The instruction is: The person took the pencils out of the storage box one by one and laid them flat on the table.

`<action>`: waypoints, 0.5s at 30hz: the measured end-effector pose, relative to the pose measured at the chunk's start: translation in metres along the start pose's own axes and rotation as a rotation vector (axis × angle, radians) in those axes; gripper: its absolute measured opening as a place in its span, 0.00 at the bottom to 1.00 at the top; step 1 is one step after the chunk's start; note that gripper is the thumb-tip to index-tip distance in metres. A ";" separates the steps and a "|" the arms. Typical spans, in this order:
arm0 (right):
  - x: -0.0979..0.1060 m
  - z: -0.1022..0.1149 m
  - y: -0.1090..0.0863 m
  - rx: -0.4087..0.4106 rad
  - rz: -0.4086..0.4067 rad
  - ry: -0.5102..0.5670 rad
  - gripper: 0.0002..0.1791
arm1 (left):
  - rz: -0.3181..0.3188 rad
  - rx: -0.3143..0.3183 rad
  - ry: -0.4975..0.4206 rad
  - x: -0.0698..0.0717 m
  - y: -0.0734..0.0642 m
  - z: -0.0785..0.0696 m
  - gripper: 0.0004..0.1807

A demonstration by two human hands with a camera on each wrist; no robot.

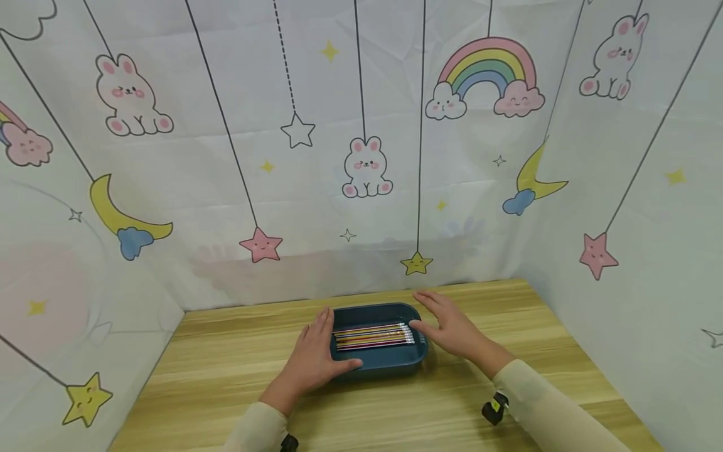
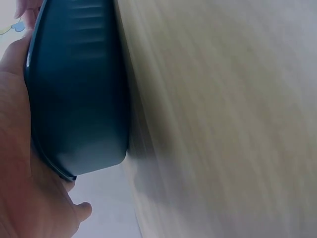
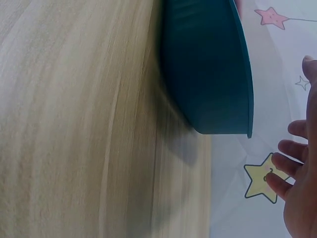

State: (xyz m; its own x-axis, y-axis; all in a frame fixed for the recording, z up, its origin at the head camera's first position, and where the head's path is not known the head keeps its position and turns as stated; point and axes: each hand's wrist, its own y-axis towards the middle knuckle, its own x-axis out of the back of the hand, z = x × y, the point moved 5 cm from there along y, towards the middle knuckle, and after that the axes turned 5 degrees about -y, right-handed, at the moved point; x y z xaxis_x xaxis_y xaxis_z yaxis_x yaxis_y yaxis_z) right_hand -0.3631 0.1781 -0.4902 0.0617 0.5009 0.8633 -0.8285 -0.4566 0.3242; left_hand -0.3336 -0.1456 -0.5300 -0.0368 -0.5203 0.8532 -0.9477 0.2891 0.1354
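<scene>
A dark teal oblong tray (image 1: 375, 364) with rounded corners stands on the wooden table. Several striped pencils (image 1: 373, 337) lie side by side in it, their silvery ends to the right. At the tray's left end is my left hand (image 1: 312, 358), thumb along the near rim and straight fingers pointing toward the far corner. Its palm side lies right at the rim in the left wrist view. My right hand (image 1: 452, 326) hovers off the right end, fingers spread and thumb pointing at the rim. In the right wrist view a gap separates that hand from the tray (image 3: 208, 69).
The wood-grain table (image 1: 237, 364) extends around the tray. A white cloth backdrop (image 1: 316, 194) printed with rabbits, stars and a rainbow rises behind it and along both sides. A black wrist camera (image 1: 494, 408) hangs under the right sleeve.
</scene>
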 end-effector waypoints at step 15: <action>-0.006 0.023 0.014 0.097 0.064 0.015 0.34 | 0.023 0.004 0.055 -0.001 0.000 0.001 0.77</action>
State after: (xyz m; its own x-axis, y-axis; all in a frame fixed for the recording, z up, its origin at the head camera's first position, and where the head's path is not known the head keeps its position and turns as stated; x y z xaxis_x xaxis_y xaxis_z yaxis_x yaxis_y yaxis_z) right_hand -0.3627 0.1519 -0.4825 0.0017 0.4787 0.8780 -0.7724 -0.5570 0.3051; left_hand -0.3335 -0.1454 -0.5313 -0.0409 -0.4686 0.8825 -0.9482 0.2967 0.1136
